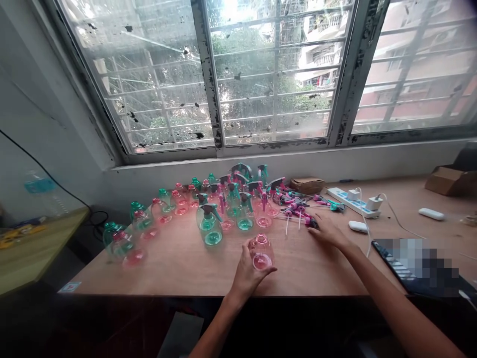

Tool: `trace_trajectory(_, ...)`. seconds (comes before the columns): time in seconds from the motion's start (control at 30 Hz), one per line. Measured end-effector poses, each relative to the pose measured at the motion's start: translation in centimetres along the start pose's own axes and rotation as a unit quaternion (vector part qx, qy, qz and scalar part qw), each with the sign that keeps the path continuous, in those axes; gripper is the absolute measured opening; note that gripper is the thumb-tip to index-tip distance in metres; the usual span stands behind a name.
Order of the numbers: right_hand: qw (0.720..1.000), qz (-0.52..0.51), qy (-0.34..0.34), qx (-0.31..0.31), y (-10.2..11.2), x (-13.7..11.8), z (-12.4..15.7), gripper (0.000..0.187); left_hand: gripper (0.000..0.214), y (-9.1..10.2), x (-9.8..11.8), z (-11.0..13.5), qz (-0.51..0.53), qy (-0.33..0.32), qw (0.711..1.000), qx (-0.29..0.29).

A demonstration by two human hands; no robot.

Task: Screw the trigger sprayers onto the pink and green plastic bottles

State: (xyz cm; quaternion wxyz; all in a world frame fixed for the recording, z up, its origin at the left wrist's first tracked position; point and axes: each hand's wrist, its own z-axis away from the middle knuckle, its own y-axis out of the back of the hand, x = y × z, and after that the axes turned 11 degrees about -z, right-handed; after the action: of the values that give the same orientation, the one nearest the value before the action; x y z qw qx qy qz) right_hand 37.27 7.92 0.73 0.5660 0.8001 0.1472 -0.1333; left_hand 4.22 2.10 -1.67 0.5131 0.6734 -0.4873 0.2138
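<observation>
My left hand (246,272) is wrapped around a clear pink bottle (265,251) with an open neck, standing upright near the table's front edge. To its right, my right hand (328,232) has its fingers closed on a pink-and-black trigger spray head (310,222) at the edge of a pile. Loose spray heads (293,200), mostly pink and black, fill that pile, some with thin white tubes. Behind my left hand stand several green and pink bottles fitted with spray heads, a green spray bottle (210,231) foremost.
Open-necked pink and green bottles, such as a pink bottle (132,251), line the table's left side. At right lie a white power strip (352,203) with plugged-in chargers, a white case (358,226), a dark tablet-like object (391,261) and a cardboard box (452,180). A window runs behind.
</observation>
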Motion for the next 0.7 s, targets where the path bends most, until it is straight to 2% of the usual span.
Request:
trace_trajectory(0.07,0.999,0.033,-0.021,-0.009,-0.9,0.1,0.7,0.035,0.095,0.2,-0.2,0.0,0.019,0.005,1.000,0.001)
trace_trajectory(0.13,0.998,0.060,-0.035,-0.009,-1.1,0.2,1.4,0.028,0.089,0.4,-0.5,0.1,0.038,0.012,0.999,0.005)
trace_trajectory(0.3,0.997,0.071,-0.022,-0.005,0.1,0.3,3.5,0.016,0.076,0.8,-0.4,0.1,0.083,0.034,0.995,0.042)
trace_trajectory(0.4,1.000,0.030,-0.008,-0.001,1.3,0.5,4.7,0.022,0.072,1.3,-0.2,0.2,0.086,0.054,0.991,0.086)
trace_trajectory(0.5,1.000,-0.026,-0.007,0.015,2.5,0.9,5.7,0.029,0.074,1.5,-0.1,0.3,0.083,0.062,0.989,0.106)
trace_trajectory(0.7,0.984,-0.146,-0.031,0.100,4.6,-0.1,6.7,0.044,0.069,1.2,0.0,0.3,0.077,0.039,0.993,0.082)
